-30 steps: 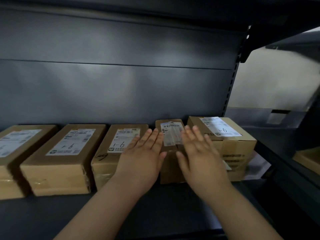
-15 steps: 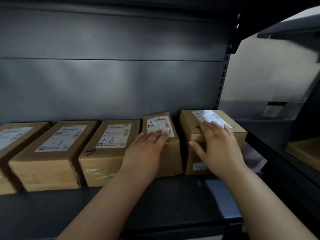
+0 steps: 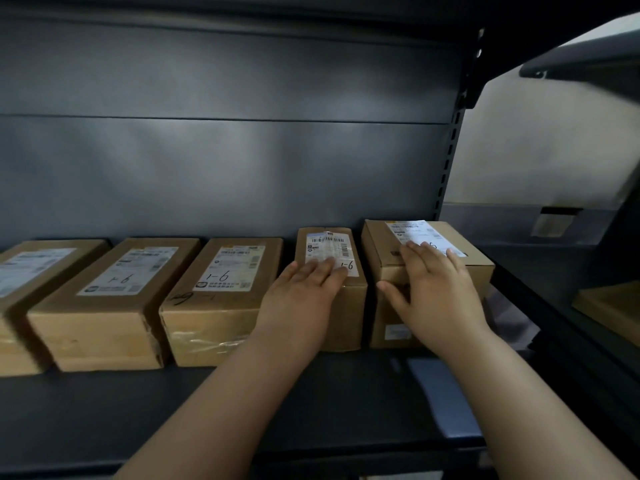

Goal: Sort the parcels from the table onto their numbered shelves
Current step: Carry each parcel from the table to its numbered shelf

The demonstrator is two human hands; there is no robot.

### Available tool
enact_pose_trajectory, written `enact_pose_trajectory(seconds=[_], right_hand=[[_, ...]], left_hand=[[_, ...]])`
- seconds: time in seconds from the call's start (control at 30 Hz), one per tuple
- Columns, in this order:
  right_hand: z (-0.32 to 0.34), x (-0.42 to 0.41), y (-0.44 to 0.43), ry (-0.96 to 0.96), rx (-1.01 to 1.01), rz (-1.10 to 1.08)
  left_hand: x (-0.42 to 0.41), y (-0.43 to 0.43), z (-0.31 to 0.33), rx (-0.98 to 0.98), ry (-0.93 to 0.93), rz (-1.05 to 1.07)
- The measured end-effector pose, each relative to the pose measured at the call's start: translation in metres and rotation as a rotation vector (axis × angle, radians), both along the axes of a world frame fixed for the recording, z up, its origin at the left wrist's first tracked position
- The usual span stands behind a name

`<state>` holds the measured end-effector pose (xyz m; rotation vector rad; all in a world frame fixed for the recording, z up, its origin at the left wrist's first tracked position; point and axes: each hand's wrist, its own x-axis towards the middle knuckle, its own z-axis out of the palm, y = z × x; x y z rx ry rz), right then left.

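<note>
Lined up along a dark shelf [image 3: 346, 403], five brown cardboard parcels are seen, each topped with a white printed label. The narrow parcel [image 3: 349, 317], fourth from the left, stands tall; its label [image 3: 329, 247] carries barcodes and a handwritten mark read as "1-6" from this side. The left hand [image 3: 304, 296] is laid flat on its near top edge, fingers straight, nothing gripped. The end parcel [image 3: 379, 244], just right of it with a thin gap between, is covered by the right hand [image 3: 436, 289]: fingers extended over the top and label, thumb spread against the near face, not curled round it.

Further left, three flatter parcels [image 3: 214, 303] [image 3: 104, 317] [image 3: 20, 299] are set side by side; tape is noted on their near faces. A grey back panel [image 3: 225, 168] and a slotted upright [image 3: 453, 140] close the bay.

The leftmost parcel is cut off by the frame. The end parcel's handwriting is mostly hidden under fingers. A pale sheet [image 3: 509, 317] behind it cannot be identified.
</note>
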<state>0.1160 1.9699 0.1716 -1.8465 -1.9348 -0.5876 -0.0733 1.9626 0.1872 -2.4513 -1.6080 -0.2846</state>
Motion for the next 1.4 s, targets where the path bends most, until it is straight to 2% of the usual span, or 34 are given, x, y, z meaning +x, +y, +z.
enact_pose_trajectory(seconds=[0.37,0.6,0.87,1.03,1.1,1.23,1.4], right_hand=[[0.006,-0.038,-0.028,-0.031,0.036,0.119],[-0.001,-0.097,-0.058,-0.042,-0.04,0.207],[-0.005,-0.206,-0.098,-0.004,-0.17,0.312],[-0.025,-0.294,-0.137,0.034,-0.293,0.345],[-0.036,-0.327,-0.153,0.051,-0.384,0.355],[-0.069,-0.384,-0.183,0.082,-0.508,0.387],[-0.11,-0.427,-0.219,0.055,-0.584,0.401]], left_hand=[[-0.012,-0.03,0.0,0.045,0.048,0.042],[-0.058,-0.054,-0.003,0.071,0.033,0.079],[-0.176,-0.103,-0.016,0.079,0.008,0.157],[-0.264,-0.14,-0.032,-0.032,-0.004,0.252],[-0.301,-0.157,-0.049,-0.046,-0.049,0.248],[-0.368,-0.196,-0.091,0.057,-0.141,0.196],[-0.42,-0.23,-0.135,-0.076,-0.125,0.266]])
